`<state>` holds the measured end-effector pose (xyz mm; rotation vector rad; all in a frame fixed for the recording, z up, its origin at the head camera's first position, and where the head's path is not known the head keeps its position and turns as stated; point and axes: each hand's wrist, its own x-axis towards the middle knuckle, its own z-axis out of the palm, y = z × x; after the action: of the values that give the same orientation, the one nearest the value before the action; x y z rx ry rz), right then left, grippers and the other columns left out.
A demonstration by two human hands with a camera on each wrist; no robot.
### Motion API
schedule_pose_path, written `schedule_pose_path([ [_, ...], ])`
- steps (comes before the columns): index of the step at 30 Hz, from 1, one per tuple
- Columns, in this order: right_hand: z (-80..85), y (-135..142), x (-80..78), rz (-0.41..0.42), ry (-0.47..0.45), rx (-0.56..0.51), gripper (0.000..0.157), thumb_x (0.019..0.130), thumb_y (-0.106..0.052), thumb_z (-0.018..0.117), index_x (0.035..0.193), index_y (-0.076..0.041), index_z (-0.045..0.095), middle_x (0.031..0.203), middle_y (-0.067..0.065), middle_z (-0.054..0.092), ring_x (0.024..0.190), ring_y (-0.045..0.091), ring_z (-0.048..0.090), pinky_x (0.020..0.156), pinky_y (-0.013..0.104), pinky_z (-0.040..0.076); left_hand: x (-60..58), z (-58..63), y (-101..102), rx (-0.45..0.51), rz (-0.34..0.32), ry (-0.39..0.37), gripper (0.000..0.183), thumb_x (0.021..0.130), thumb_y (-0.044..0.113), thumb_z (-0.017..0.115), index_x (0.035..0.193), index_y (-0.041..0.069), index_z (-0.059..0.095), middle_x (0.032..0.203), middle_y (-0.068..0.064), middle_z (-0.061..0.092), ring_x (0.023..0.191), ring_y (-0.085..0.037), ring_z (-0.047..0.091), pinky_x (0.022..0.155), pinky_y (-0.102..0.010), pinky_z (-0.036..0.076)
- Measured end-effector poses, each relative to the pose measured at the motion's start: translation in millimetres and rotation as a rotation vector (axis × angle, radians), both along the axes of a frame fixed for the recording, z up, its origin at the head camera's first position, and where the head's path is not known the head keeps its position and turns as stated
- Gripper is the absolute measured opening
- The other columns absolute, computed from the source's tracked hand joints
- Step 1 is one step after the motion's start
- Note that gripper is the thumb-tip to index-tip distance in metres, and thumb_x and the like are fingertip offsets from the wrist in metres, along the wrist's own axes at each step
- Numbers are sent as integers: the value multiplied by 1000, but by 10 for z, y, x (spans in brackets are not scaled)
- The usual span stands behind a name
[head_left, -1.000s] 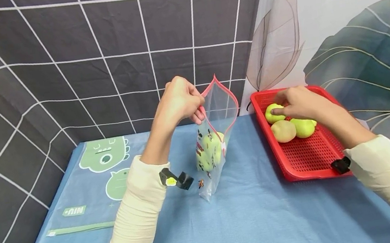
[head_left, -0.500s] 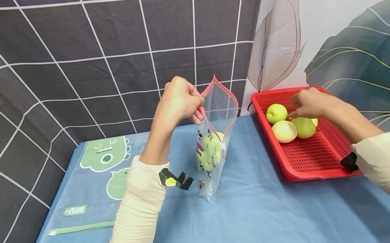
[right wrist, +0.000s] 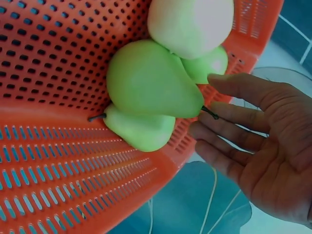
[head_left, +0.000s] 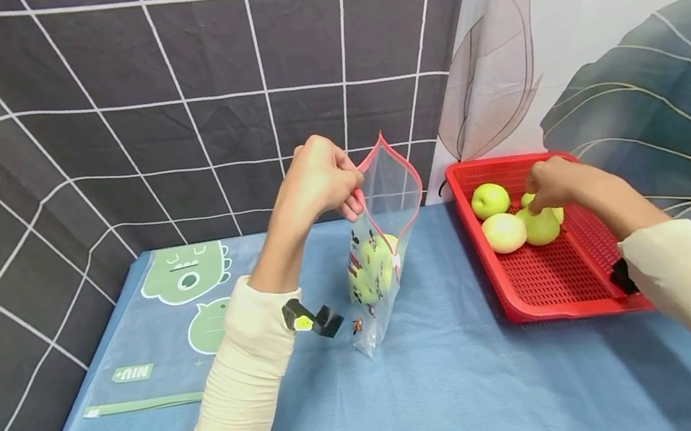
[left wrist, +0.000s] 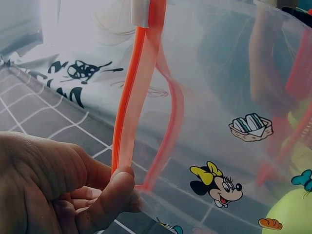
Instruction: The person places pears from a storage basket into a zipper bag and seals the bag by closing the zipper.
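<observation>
My left hand [head_left: 321, 178] pinches the pink-red zip edge of a clear zip-lock bag [head_left: 397, 198], thumb against fingers. The bag stands with its mouth spread, cartoon figures printed on its side. Green fruit [head_left: 384, 261] sits inside it. Over the red basket, my right hand [right wrist: 273, 136] is at the stem end of a green pear [right wrist: 146, 78], thumb and fingers apart on either side of the stem. Another pear [right wrist: 141, 129] lies against this one. Beside them are a pale round fruit [head_left: 504, 233] and a green apple-like fruit [head_left: 490, 201].
The red perforated basket [head_left: 508, 307] stands at the table's right rear. A flat zip pouch [head_left: 139, 337] with green cartoon animals lies at the left, partly behind my left forearm. Blue cloth [head_left: 434, 393] covers the table. A dark grid-patterned curtain [head_left: 200, 60] hangs behind.
My right hand has moved from above the apple-like fruit rightward to the pear. My left hand and the bag have stayed put.
</observation>
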<state>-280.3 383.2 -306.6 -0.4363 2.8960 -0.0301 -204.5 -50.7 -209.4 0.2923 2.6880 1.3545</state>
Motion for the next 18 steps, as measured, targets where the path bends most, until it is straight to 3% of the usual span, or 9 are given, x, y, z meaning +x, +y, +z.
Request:
schedule_pose_path([
  [5,-194,180,-206,71,17,31,28,80,-22,82,74,-13,56,72,-1,46,68,19,44,63,35,41,5,6,-1,-8,-5,-1,27,105,-1,62,89,-2,83,68,-11,80,53,-18,78,64,-32,68],
  [7,-205,168,-226,58,0,45,31,80,-20,82,72,-14,53,71,-2,42,67,18,42,62,34,38,3,4,0,-5,-9,-5,26,105,-1,62,92,-4,84,68,-12,80,53,-18,78,64,-32,68],
  [10,-206,153,-252,-7,-60,34,25,82,-15,86,81,-7,62,76,4,51,72,24,49,64,35,43,3,1,1,-5,-10,-11,26,106,-1,62,94,-5,84,68,-12,80,53,-18,78,65,-31,68],
  [18,-787,666,-877,27,-9,147,20,79,-19,87,81,-15,68,78,2,63,72,22,55,63,33,50,14,-5,-1,-5,-17,0,26,106,-1,61,94,-6,84,68,-11,80,53,-18,78,64,-31,68],
])
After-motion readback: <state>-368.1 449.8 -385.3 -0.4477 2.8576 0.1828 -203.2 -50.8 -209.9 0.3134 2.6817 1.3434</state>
